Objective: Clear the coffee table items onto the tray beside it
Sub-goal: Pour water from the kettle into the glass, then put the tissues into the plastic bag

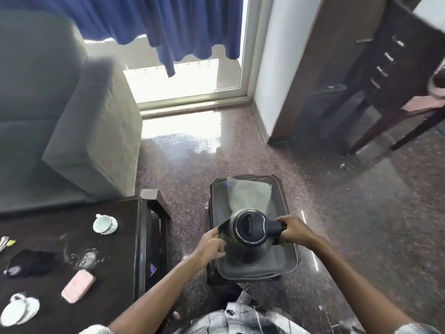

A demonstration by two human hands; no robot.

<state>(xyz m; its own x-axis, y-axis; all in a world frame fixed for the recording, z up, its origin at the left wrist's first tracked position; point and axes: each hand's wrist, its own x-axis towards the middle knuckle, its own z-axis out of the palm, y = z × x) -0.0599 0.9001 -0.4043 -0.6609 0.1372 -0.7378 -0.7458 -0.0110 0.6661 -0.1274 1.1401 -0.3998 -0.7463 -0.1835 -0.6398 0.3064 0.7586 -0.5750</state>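
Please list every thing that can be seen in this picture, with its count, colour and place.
kettle: one, steel with black lid, over the tray
tray: one, dark, right of the coffee table
cloth: one, pale grey, tray's far end
coffee table: one, dark brown, left
cups on saucers: two, white, on the coffee table
case: one, pink, coffee table's near side
pouch: one, black, coffee table's left
sofa: one, grey, behind
curtain: blue, window
left hand: holds kettle's spout side
right hand: grips kettle's handle

You can't see the base of the kettle (pixel 248 231), so tray (pixel 283 257) contact is unclear. Left edge cuts off the spoons (pixel 3 242); near cup (pixel 18 310) blurred.
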